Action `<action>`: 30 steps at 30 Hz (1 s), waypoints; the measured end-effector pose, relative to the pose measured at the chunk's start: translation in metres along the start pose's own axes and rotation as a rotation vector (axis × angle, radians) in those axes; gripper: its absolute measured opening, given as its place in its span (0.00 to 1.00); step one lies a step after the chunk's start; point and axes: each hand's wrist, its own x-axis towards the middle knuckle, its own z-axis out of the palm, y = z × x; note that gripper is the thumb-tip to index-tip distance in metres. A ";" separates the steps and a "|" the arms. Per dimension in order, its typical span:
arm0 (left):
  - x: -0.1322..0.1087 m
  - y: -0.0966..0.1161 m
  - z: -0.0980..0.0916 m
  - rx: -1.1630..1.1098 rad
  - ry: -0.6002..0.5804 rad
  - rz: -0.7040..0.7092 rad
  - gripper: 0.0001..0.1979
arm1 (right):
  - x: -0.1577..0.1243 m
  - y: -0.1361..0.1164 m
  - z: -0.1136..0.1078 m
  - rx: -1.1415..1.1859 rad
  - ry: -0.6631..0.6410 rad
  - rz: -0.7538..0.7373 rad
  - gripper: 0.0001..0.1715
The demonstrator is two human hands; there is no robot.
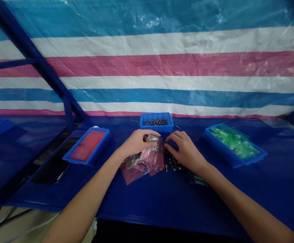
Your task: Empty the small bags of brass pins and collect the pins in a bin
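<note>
My left hand (138, 143) grips the top of a crumpled pink translucent plastic bag (153, 158), which holds something dark that I cannot make out. A second pink bag (133, 171) lies beneath my left wrist, with dark contents showing through. My right hand (183, 150) arches over the tabletop just right of the bags, fingers apart and holding nothing. Loose brass-coloured screws (173, 163) lie scattered under its fingers and palm. A dark green circuit board (196, 179) partly shows beside my right wrist.
Beyond my hands, a blue plastic tray (157, 116) holds several dark screws. A blue tray (87, 145) with a red sheet stands left, and a blue tray (253, 154) of green-bagged boards stands right. A blue steel frame (32, 54) and striped tarpaulin (162, 64) rise behind.
</note>
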 end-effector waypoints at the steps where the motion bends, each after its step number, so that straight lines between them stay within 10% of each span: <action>1: 0.000 0.000 -0.002 -0.063 0.003 -0.022 0.16 | 0.000 -0.001 -0.001 0.018 0.015 0.007 0.08; 11: 0.001 0.007 0.004 -0.425 0.238 -0.078 0.24 | 0.000 -0.026 -0.007 0.380 -0.052 0.151 0.18; 21: -0.001 0.020 0.011 -0.672 -0.030 -0.229 0.18 | 0.003 -0.014 -0.019 0.965 -0.030 0.365 0.22; 30: 0.001 0.017 0.020 -0.566 0.178 -0.216 0.20 | 0.003 -0.009 -0.016 1.027 0.102 0.390 0.16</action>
